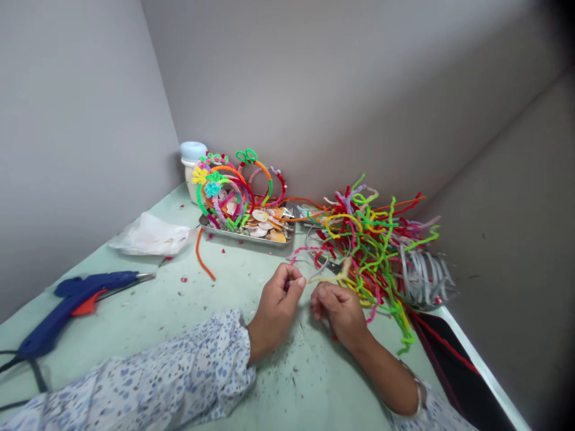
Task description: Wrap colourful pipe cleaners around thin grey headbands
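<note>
My left hand [277, 306] is closed in a pinch, thumb against the curled forefinger, on a thin hoop headband [320, 272]. A bit of purple shows under the thumb. Pink fuzzy wrapping and bare grey band appear just beyond the fingers, partly mixed with the clutter behind. From near the thumb tip a pale yellow pipe cleaner [330, 278] stretches right, blurred. My right hand [342, 314] sits just to the right, apart from the left, fingers curled inward; whatever they grip is hidden. Right behind it lies a tangled heap of colourful pipe cleaners [372, 233].
Finished headbands [222, 197] stand on a metal tray [247, 237] of shell-like pieces. Behind is a white bottle with a blue lid [193, 151]. A blue glue gun [85, 299], plastic bag [153, 234] and orange pipe cleaner [203, 256] lie left. Bagged grey bands [424, 275] sit right.
</note>
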`<action>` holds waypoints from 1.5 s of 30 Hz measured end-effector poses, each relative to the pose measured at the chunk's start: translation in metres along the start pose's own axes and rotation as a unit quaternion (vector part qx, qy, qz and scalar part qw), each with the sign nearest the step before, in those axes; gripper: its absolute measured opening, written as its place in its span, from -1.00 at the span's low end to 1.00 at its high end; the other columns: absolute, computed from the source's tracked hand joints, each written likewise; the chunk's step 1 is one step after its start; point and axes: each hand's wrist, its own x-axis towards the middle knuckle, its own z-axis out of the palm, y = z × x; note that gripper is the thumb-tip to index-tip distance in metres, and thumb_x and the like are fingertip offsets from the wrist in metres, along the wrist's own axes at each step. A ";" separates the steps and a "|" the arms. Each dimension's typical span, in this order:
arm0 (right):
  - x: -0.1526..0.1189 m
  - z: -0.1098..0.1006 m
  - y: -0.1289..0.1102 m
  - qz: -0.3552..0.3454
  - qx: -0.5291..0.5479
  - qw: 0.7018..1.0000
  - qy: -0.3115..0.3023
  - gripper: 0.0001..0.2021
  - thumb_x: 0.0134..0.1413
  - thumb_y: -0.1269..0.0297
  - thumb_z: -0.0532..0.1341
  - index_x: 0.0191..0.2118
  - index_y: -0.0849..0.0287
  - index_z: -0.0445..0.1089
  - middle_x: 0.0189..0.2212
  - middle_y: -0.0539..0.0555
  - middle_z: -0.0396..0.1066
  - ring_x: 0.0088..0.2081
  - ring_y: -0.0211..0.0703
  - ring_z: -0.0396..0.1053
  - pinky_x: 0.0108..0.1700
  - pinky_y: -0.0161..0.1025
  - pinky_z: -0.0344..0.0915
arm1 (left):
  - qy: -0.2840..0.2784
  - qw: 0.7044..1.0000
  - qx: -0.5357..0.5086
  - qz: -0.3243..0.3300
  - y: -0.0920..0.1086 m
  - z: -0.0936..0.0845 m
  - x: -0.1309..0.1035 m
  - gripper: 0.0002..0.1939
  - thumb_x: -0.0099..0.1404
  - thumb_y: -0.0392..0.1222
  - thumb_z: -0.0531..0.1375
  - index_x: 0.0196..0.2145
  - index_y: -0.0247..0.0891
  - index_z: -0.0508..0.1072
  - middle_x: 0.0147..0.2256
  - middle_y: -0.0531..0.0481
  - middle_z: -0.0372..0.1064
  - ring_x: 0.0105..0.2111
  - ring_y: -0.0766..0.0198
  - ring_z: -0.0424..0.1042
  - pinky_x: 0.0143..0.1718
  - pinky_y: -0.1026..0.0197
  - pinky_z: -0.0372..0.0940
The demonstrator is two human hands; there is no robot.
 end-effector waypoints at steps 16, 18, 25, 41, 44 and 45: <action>0.000 0.002 -0.002 0.016 0.023 1.000 0.011 -0.74 0.11 0.10 0.18 -0.32 0.19 0.48 -0.55 -0.02 0.39 -0.62 -0.34 0.28 -0.56 -0.36 0.21 | -0.003 0.997 0.076 0.031 0.001 0.000 -0.002 -0.89 0.32 -0.19 0.03 -0.34 -0.26 0.26 -0.39 0.06 0.23 -0.38 0.33 0.23 -0.34 0.29 0.16; 0.001 0.004 -0.006 0.015 0.017 1.000 0.007 -0.73 0.10 0.09 0.18 -0.38 0.20 0.47 -0.58 -0.02 0.38 -0.62 -0.34 0.26 -0.55 -0.36 0.20 | -0.001 0.995 0.090 0.036 0.001 -0.001 -0.002 -0.90 0.32 -0.20 0.03 -0.34 -0.26 0.26 -0.38 0.05 0.24 -0.37 0.32 0.24 -0.33 0.28 0.17; 0.002 0.003 -0.005 0.016 -0.009 1.000 0.003 -0.68 0.13 0.07 0.15 -0.49 0.20 0.39 -0.67 -0.04 0.31 -0.60 -0.31 0.22 -0.51 -0.34 0.17 | -0.008 0.988 0.148 0.048 0.000 -0.001 -0.003 -0.92 0.30 -0.25 0.04 -0.36 -0.25 0.28 -0.36 0.02 0.27 -0.32 0.28 0.26 -0.31 0.25 0.15; 0.002 0.004 -0.007 0.027 -0.023 0.999 0.026 -0.68 0.08 0.05 0.18 -0.52 0.19 0.36 -0.67 -0.06 0.30 -0.61 -0.31 0.24 -0.52 -0.34 0.20 | -0.024 0.976 0.200 0.080 -0.001 0.000 -0.001 -0.91 0.29 -0.27 0.05 -0.38 -0.24 0.30 -0.41 0.01 0.28 -0.34 0.24 0.23 -0.35 0.22 0.10; 0.002 0.004 -0.006 0.031 -0.011 0.999 0.024 -0.69 0.09 0.06 0.18 -0.51 0.19 0.36 -0.66 -0.05 0.31 -0.60 -0.31 0.24 -0.51 -0.34 0.20 | -0.027 0.975 0.206 0.079 0.000 0.000 -0.001 -0.91 0.29 -0.27 0.04 -0.39 -0.24 0.30 -0.41 0.01 0.28 -0.35 0.24 0.23 -0.34 0.21 0.10; 0.002 0.004 -0.005 0.033 -0.007 0.999 0.023 -0.69 0.09 0.06 0.18 -0.51 0.19 0.36 -0.65 -0.05 0.31 -0.60 -0.31 0.24 -0.51 -0.34 0.20 | -0.027 0.975 0.206 0.080 0.001 0.000 -0.001 -0.91 0.28 -0.27 0.04 -0.39 -0.24 0.30 -0.41 0.01 0.28 -0.35 0.24 0.23 -0.34 0.21 0.10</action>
